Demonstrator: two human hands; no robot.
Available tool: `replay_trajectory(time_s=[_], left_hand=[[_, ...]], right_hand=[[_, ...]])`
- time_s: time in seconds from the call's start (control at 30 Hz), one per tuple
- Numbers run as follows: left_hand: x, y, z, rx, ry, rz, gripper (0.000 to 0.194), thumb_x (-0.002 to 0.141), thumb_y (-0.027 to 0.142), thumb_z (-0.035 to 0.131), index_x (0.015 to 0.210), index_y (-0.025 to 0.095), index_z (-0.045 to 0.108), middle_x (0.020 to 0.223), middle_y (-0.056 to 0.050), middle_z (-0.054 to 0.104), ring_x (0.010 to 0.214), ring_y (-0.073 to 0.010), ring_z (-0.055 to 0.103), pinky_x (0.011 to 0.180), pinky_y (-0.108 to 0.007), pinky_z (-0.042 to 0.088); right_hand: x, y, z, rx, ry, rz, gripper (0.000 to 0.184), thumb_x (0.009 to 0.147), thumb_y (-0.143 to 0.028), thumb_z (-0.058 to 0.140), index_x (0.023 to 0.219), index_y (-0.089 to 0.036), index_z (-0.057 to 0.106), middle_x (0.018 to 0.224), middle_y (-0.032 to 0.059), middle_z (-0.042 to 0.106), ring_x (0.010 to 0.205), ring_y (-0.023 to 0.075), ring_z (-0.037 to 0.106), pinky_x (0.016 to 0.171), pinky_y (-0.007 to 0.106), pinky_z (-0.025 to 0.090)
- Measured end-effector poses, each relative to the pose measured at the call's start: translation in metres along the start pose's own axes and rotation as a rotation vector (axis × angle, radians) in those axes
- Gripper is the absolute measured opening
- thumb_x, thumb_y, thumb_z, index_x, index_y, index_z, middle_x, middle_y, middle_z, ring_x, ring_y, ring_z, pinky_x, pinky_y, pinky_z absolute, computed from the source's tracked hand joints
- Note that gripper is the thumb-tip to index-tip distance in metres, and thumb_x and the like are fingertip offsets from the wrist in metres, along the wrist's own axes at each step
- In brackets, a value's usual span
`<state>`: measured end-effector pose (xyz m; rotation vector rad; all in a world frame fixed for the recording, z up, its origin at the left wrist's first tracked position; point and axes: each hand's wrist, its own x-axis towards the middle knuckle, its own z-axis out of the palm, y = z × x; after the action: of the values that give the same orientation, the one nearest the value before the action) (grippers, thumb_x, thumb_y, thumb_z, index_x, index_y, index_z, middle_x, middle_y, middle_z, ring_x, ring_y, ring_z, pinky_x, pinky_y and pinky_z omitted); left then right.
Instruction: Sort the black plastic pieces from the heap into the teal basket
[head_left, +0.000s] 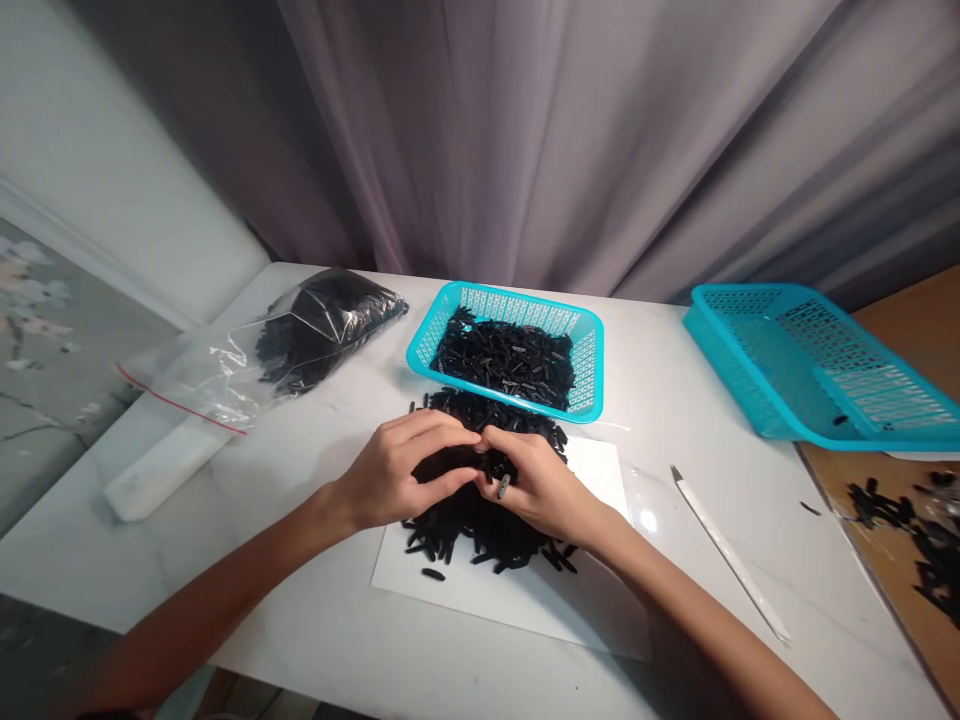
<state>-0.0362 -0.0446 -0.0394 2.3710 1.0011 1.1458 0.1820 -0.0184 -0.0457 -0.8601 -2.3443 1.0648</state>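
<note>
Above a pile of small black elongated pieces [480, 545], my two hands meet at the fingertips. My right hand [544, 485] is closed, and a small black piece [503, 487] with a greyish sheen sticks out between its fingers. My left hand [397, 465] reaches in with bent fingers and thumb, their tips against the right fingers. Whatever lies between the left fingertips is hidden. The pile rests on a white sheet [600, 610]. Just behind it stands a blue plastic basket [596, 385] holding many similar black pieces.
A clear zip bag [330, 320] of black pieces lies at the left, by a white block-shaped object [165, 470]. On the right are a white pen-like tool [727, 550] and a second blue basket [750, 370]. More black pieces lie on a brown surface [840, 490]. A grey curtain [480, 140] hangs behind.
</note>
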Motion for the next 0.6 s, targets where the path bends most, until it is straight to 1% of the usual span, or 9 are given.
replay_trajectory(time_s=[0.13, 0.2, 0.23, 0.3, 0.37, 0.4, 0.5, 0.53, 0.6], left_hand=[[0.014, 0.003, 0.008, -0.135, 0.001, -0.100, 0.012, 0.089, 0.019, 0.071, 0.100, 0.016, 0.071, 0.088, -0.005, 0.073, 0.073, -0.0122, 0.069, 0.068, -0.023, 0.058], [0.020, 0.005, 0.010, -0.173, 0.016, -0.152, 0.005, 0.087, 0.018, 0.073, 0.092, 0.016, 0.072, 0.083, -0.004, 0.073, 0.071, -0.0121, 0.069, 0.066, -0.022, 0.058], [0.023, 0.006, 0.011, -0.189, 0.020, -0.175, 0.002, 0.086, 0.017, 0.074, 0.088, 0.016, 0.072, 0.081, -0.003, 0.072, 0.071, -0.0124, 0.069, 0.066, -0.022, 0.057], [0.028, 0.008, 0.011, -0.220, 0.020, -0.214, 0.002, 0.085, 0.015, 0.074, 0.084, 0.016, 0.073, 0.079, -0.003, 0.072, 0.071, -0.0125, 0.069, 0.065, -0.022, 0.058], [0.032, 0.011, 0.011, -0.246, 0.019, -0.240, 0.002, 0.084, 0.014, 0.074, 0.084, 0.015, 0.073, 0.079, -0.003, 0.072, 0.070, -0.0121, 0.069, 0.063, -0.021, 0.058], [0.033, 0.011, 0.011, -0.253, 0.022, -0.247, 0.003, 0.083, 0.013, 0.075, 0.084, 0.015, 0.073, 0.080, -0.003, 0.072, 0.069, -0.0118, 0.069, 0.063, -0.020, 0.058], [0.036, 0.013, 0.012, -0.246, 0.043, -0.250, 0.006, 0.082, 0.009, 0.074, 0.083, 0.016, 0.074, 0.080, -0.003, 0.072, 0.070, -0.0113, 0.069, 0.063, -0.019, 0.057], [0.037, 0.013, 0.013, -0.238, 0.051, -0.246, 0.007, 0.082, 0.009, 0.075, 0.083, 0.016, 0.074, 0.080, -0.003, 0.072, 0.071, -0.0114, 0.069, 0.063, -0.019, 0.057], [0.038, 0.013, 0.014, -0.220, 0.057, -0.234, 0.008, 0.081, 0.008, 0.076, 0.082, 0.016, 0.074, 0.080, -0.003, 0.072, 0.072, -0.0117, 0.069, 0.066, -0.021, 0.056]], right_hand=[[0.000, -0.001, 0.000, 0.256, 0.039, 0.111, 0.010, 0.092, -0.021, 0.056, 0.085, -0.021, 0.048, 0.073, -0.0054, 0.047, 0.066, 0.0109, 0.042, 0.061, 0.022, 0.037], [-0.001, -0.003, 0.003, 0.353, 0.046, 0.156, 0.011, 0.093, -0.024, 0.054, 0.085, -0.021, 0.046, 0.075, -0.0046, 0.048, 0.067, 0.0112, 0.044, 0.061, 0.023, 0.040], [-0.001, -0.004, 0.004, 0.449, 0.039, 0.191, 0.012, 0.093, -0.025, 0.054, 0.085, -0.022, 0.046, 0.074, -0.0045, 0.049, 0.065, 0.0111, 0.045, 0.060, 0.023, 0.041], [-0.001, -0.005, 0.006, 0.783, 0.029, 0.296, 0.013, 0.090, -0.026, 0.059, 0.087, -0.022, 0.047, 0.072, -0.0048, 0.052, 0.061, 0.0109, 0.047, 0.055, 0.022, 0.040], [-0.001, -0.006, 0.008, 1.147, 0.038, 0.397, 0.017, 0.083, -0.023, 0.066, 0.089, -0.022, 0.050, 0.070, -0.0043, 0.056, 0.058, 0.0107, 0.048, 0.052, 0.020, 0.037], [-0.001, -0.006, 0.008, 1.272, 0.049, 0.427, 0.019, 0.079, -0.021, 0.067, 0.090, -0.021, 0.052, 0.070, -0.0037, 0.058, 0.058, 0.0105, 0.048, 0.052, 0.020, 0.036], [-0.001, -0.004, 0.009, 1.399, 0.059, 0.451, 0.023, 0.075, -0.021, 0.063, 0.096, -0.021, 0.055, 0.072, -0.0020, 0.061, 0.054, 0.0096, 0.050, 0.050, 0.019, 0.032], [0.000, -0.004, 0.010, 1.430, 0.059, 0.456, 0.024, 0.075, -0.023, 0.061, 0.098, -0.021, 0.056, 0.072, -0.0015, 0.062, 0.053, 0.0099, 0.051, 0.048, 0.019, 0.030], [0.000, -0.004, 0.010, 1.480, 0.070, 0.467, 0.022, 0.080, -0.034, 0.060, 0.098, -0.021, 0.057, 0.069, -0.0007, 0.061, 0.052, 0.0110, 0.052, 0.044, 0.019, 0.026]])
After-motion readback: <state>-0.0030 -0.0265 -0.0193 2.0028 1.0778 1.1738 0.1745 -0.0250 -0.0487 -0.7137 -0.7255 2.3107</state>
